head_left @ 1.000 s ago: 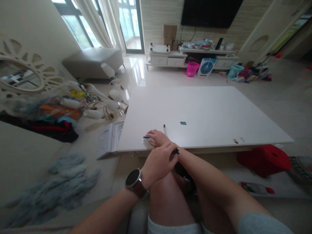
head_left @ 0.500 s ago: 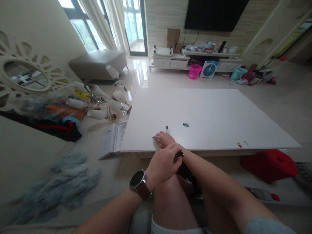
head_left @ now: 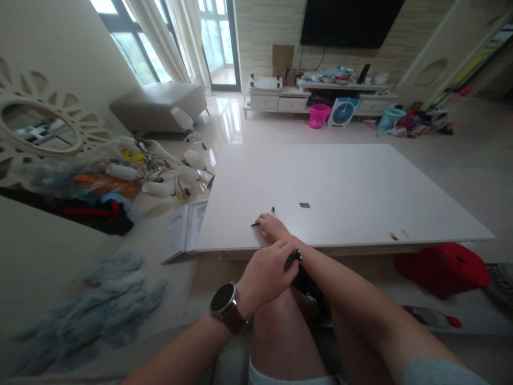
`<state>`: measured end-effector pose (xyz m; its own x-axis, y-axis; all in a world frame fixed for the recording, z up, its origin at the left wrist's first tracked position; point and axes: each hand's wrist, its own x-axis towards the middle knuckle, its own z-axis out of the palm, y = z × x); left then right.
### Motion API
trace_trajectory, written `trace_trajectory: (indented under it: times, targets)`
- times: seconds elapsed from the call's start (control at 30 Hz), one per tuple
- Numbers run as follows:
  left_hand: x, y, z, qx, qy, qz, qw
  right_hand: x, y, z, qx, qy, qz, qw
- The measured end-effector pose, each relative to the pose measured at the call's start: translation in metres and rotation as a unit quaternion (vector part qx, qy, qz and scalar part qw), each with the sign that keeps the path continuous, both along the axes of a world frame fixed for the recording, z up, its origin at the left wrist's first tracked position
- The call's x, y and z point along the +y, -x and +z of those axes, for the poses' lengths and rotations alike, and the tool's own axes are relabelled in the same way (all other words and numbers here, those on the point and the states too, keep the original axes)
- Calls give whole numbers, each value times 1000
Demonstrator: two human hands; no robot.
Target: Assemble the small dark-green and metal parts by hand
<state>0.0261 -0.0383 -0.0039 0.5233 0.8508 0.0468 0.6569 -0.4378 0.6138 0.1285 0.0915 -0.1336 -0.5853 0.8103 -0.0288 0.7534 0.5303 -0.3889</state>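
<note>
My left hand, with a watch on its wrist, is closed around a small dark object with a shiny end; its kind is unclear. It is held in front of the table edge, beside my right forearm. My right hand rests at the near edge of the white table, its fingers closed on a small dark stick-like piece. Just beyond those fingers lies a small dark-tipped piece. Two green cylinders that look like batteries lie side by side farther right.
Near the table's right front lie a small yellow-and-dark piece and a thin clear strip. A red stool stands below that corner. Left of the table are a lamp with white shades and a grey fluffy cloth.
More of the dark piece now shows at my right fingertips, which have shifted slightly. My left hand keeps its hold almost unmoved. The whole view has shifted slightly.
</note>
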Motion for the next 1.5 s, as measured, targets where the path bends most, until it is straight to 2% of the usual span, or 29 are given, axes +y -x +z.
trace_trajectory:
  times: [0.4, 0.87, 1.5]
  targets:
    - [-1, 1, 1, 6, -2, -1, 1000, -3, 7, -4, -15, -19, -58, 998]
    - [-1, 1, -1, 6, -10, -9, 1000, -6, 5, 3, -23, 12, -70, 997]
    - [-1, 0, -6, -13, -7, -7, 1000, -11, 7, 5, -51, 13, -73, 996]
